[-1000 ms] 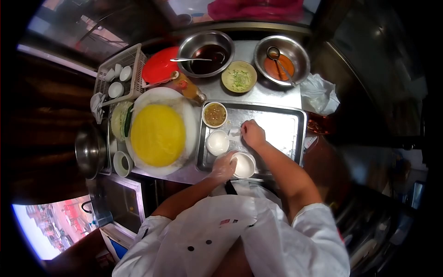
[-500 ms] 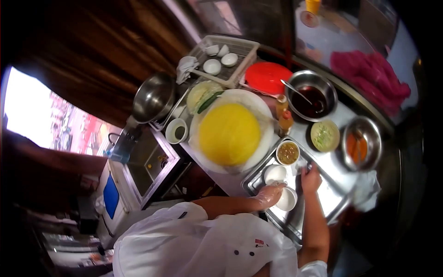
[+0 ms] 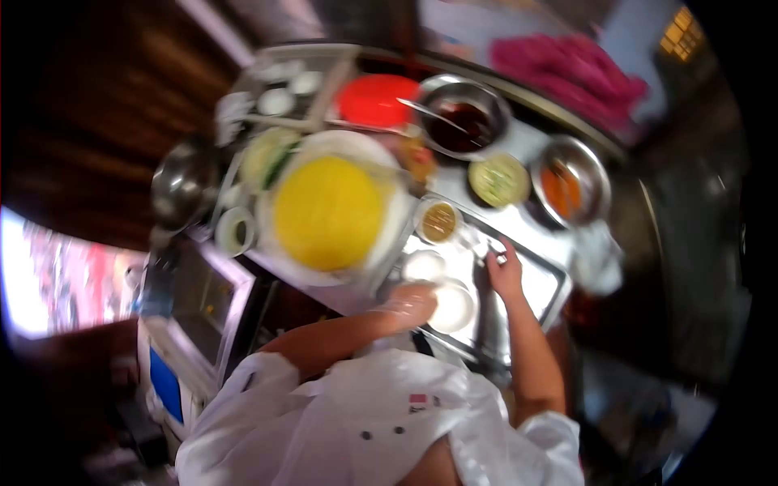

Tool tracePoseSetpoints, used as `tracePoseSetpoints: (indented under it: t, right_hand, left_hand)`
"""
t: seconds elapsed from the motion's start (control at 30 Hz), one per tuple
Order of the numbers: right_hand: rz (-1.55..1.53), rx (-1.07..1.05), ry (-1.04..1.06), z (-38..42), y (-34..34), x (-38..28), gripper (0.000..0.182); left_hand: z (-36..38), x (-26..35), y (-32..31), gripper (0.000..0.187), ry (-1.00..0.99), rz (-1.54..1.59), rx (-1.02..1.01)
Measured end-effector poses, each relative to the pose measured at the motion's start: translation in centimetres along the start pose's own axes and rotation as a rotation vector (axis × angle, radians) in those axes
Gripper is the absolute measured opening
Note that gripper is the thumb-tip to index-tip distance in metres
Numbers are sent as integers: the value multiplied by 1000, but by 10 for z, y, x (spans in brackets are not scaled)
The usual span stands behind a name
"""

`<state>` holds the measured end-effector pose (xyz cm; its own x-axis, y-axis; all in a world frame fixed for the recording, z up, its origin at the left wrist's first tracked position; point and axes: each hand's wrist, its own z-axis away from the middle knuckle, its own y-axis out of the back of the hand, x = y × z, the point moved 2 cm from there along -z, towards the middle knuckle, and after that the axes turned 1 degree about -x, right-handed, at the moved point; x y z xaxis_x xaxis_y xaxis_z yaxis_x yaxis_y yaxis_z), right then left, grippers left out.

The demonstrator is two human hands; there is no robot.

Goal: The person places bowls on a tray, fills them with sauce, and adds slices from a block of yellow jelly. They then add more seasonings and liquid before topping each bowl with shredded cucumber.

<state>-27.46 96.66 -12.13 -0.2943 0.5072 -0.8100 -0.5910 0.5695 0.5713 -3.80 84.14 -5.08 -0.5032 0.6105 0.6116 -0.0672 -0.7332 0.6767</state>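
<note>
My left hand (image 3: 412,304), in a clear plastic glove, is closed at the left rim of a white bowl (image 3: 454,309) on a metal tray (image 3: 531,263). Another white bowl (image 3: 425,266) sits just behind it. A small bowl of brownish sauce (image 3: 438,223) stands at the tray's far corner. My right hand (image 3: 506,269) is over the right half of the tray, its fingers bent around something pale and small that I cannot make out. Motion blur softens both hands.
Left of the tray, a yellow mound (image 3: 328,212) sits on a large white plate (image 3: 385,255). Behind are a steel bowl of dark sauce (image 3: 466,134), a bowl of chopped greens (image 3: 498,181), a steel bowl with orange contents (image 3: 561,188) and a red lid (image 3: 378,100).
The view has swung, so the whole counter sits further left and higher. My left hand stays at the white bowl, and my right hand remains over the tray.
</note>
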Motion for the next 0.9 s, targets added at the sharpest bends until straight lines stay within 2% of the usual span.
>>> tracePoseSetpoints:
  t: [0.13,0.17,0.23,0.27,0.3,0.33,0.47,0.6,0.67,0.7,0.77,0.83,0.87,0.9]
  right_hand:
    - [-238,276,-246,68,69,-24,45]
    - [-203,359,-208,84,79,-7,43]
    - [-321,540,-226,122,90,12,39]
    - [-264,602,-239,141,94,16,35]
    - [-264,614,-237,160,94,17,35]
    - [-371,613,-262,180,92,18,33]
    - [-629,589,-359,247,69,-3,30]
    - [-602,503,-402,286,20,-4,31]
    - [-606,419,-432,290,-7,-5,31]
    - [-608,418,-427,288,-13,-10,31]
    - [-598,261,-375,273,-24,-24,30]
    - [-497,236,-327,251,-31,-41,30]
    - [-478,194,-358,239,-33,-53,35]
    - [-455,150,-386,227,-35,-63,39]
  left_hand:
    - [-5,68,6,42,18,37,-192]
    - [-16,74,-10,42,-27,26,-199]
    - [-46,82,-47,46,-34,-50,-252]
    - [-59,88,-56,46,-49,-56,-255]
    - [-72,92,-61,47,19,-79,-244]
    - [-77,95,-63,48,90,-103,-231]
    - [-69,81,-57,46,49,-102,-119]
    - [-7,50,-10,38,-12,-55,-34]
    - [16,7,6,31,-141,-130,112]
    - [23,-16,7,33,-288,-177,369]
    - [28,-20,35,43,-436,-369,381]
    - [16,-38,43,40,-524,-451,314]
    - [8,-48,42,36,-607,-533,243]
    - [-6,-61,39,36,-615,-515,254]
